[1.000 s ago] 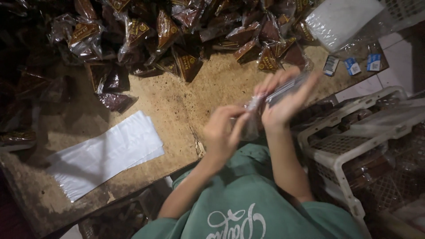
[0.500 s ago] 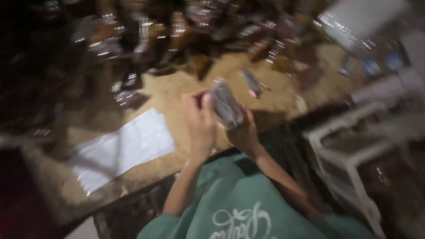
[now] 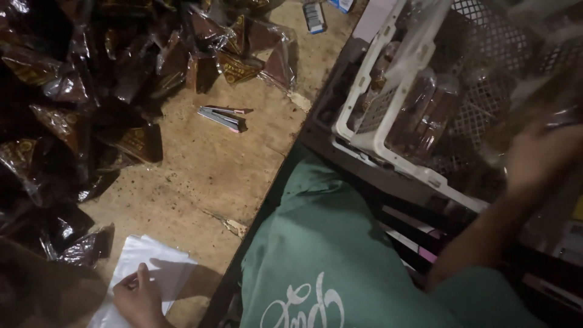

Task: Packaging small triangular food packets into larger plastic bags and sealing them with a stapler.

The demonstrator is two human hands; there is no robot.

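My left hand (image 3: 138, 299) rests at the bottom left, fingers on a stack of clear plastic bags (image 3: 156, 267) lying on the worn wooden table (image 3: 206, 176). My right hand (image 3: 537, 152) reaches far right over a white plastic crate (image 3: 388, 127); it is blurred and seems to hold a clear filled packet, though I cannot tell for sure. The crate holds several clear packets of brown goods (image 3: 425, 115). A small stapler (image 3: 221, 117) lies alone on the table top.
A heap of dark triangular wrapped packets (image 3: 91, 91) covers the table's left and far side. Small blue and white boxes (image 3: 314, 15) lie at the far edge. My green shirt (image 3: 328, 255) fills the lower middle. The table edge runs diagonally beside the crate.
Both hands were together at the table holding a packet and the stapler. Now the stapler lies on the table, my right hand has swung over the crate, my left has dropped to the bags.
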